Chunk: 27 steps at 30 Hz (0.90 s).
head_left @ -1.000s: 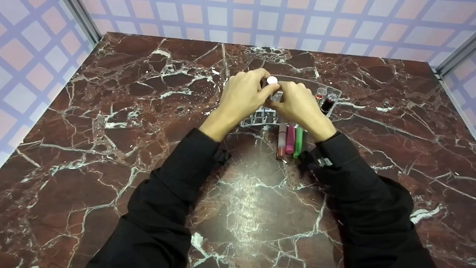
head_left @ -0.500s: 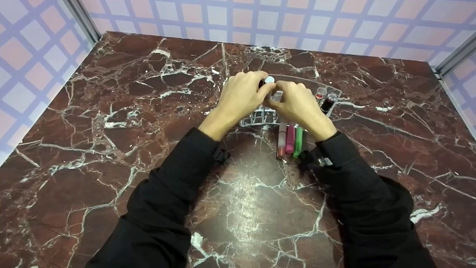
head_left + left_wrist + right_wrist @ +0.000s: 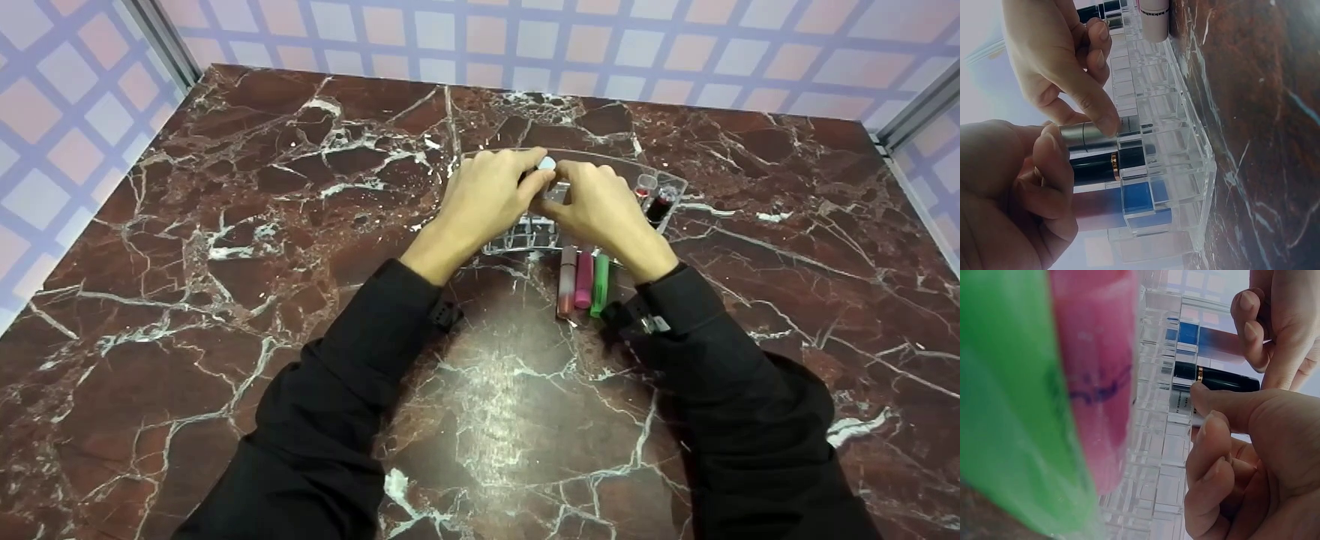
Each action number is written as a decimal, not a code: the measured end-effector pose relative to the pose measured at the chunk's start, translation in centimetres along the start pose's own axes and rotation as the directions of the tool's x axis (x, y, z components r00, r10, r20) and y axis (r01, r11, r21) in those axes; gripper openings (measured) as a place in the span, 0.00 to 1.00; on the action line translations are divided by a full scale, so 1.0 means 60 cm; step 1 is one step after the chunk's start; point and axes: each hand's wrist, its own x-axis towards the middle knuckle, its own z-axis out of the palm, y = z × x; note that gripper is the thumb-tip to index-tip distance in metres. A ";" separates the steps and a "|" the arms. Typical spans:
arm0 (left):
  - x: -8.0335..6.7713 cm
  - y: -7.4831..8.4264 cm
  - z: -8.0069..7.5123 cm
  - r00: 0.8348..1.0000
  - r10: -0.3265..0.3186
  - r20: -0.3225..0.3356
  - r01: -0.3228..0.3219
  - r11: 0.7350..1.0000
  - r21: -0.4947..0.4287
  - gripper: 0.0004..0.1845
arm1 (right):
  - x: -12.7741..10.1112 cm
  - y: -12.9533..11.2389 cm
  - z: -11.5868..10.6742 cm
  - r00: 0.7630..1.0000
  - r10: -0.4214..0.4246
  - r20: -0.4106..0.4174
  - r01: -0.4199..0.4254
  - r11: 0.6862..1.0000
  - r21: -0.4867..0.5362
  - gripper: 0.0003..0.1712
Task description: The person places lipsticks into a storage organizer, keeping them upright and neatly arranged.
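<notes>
Evidently, both hands work the silver tube (image 3: 1092, 142), its lower end inside a slot of the clear rack (image 3: 1165, 107). The left hand (image 3: 486, 184) pinches it near the top, while the right hand (image 3: 596, 199) pinches it lower down, thumb against its side; two holds at different heights probably steady it upright. The narrow fingertip grips likely suit the tight space, since the black tube (image 3: 1092, 170) stands in the neighbouring slot. The pink tube (image 3: 584, 281) and green tube (image 3: 601, 286) lie before the rack, perhaps for easy reach.
</notes>
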 end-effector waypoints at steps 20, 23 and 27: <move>-0.001 -0.003 0.001 0.999 -0.018 0.038 0.018 1.000 -0.002 0.19 | -0.002 0.000 -0.001 1.000 0.000 -0.013 0.000 1.000 -0.006 0.18; -0.001 -0.004 0.001 0.999 -0.018 0.037 0.018 1.000 -0.001 0.18 | -0.002 -0.001 -0.001 1.000 -0.003 -0.009 0.003 1.000 -0.010 0.18; -0.001 -0.004 0.002 0.999 -0.015 0.033 0.014 1.000 0.002 0.16 | -0.001 0.000 0.000 1.000 -0.008 -0.008 0.008 1.000 -0.010 0.19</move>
